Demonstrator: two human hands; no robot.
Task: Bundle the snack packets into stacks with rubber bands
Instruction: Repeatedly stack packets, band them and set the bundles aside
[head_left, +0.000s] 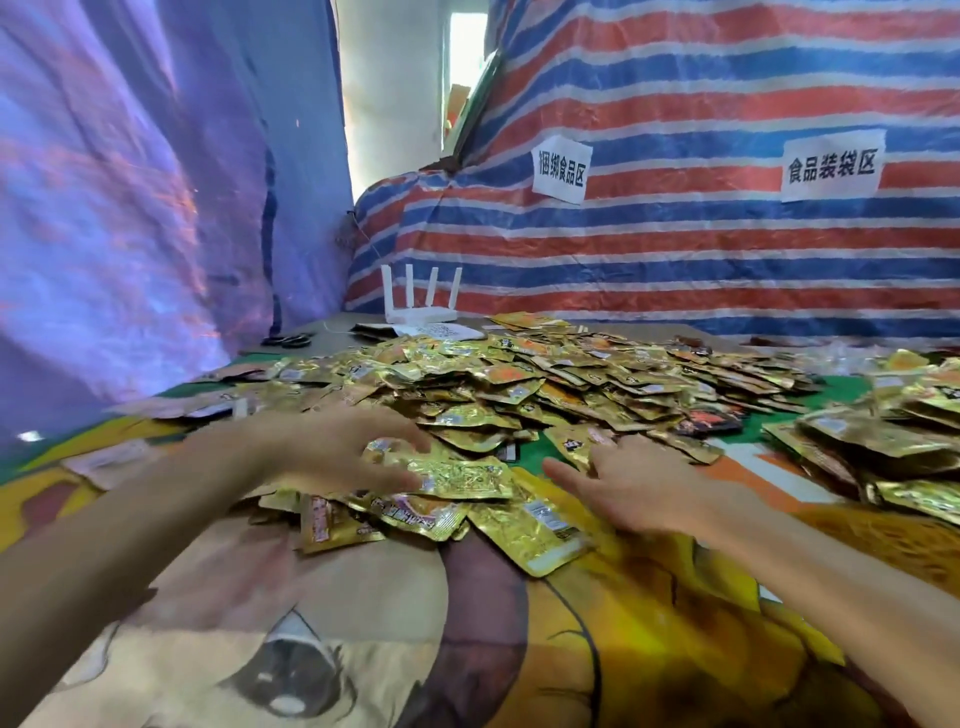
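Head view, looking down a table (363, 623) covered w/ a cartoon-print cloth. A big loose heap of gold snack packets (545, 374) fills the table's middle and runs toward the far edge. A second pile (883, 447) sits at the right edge; can't tell if any of it is banded. Judged progress: very early. No rubber band is visible anywhere and no finished stack is clearly seen, so nearly all the bundling is left. The step in hand looks like gathering packets from the heap's near side. The left hand (322, 447) lies over packets at the heap's near-left side. It is motion-blurred w/ fingers curved over foil, so can't tell whether it grasps one or only rests there. The right hand (639, 483) is released, fingers spread and fairly straight, tips touching packets at the heap's near-right side, holding nothing. Between the hands, the top packet (462, 478) lies flat, long axis approx. parallel to the near edge, ends pointing left and right. Packets around it point every which way. Toward the far-left corner stand a white router (421, 312) w/ four antennas and, left of it, black scissors (288, 340).
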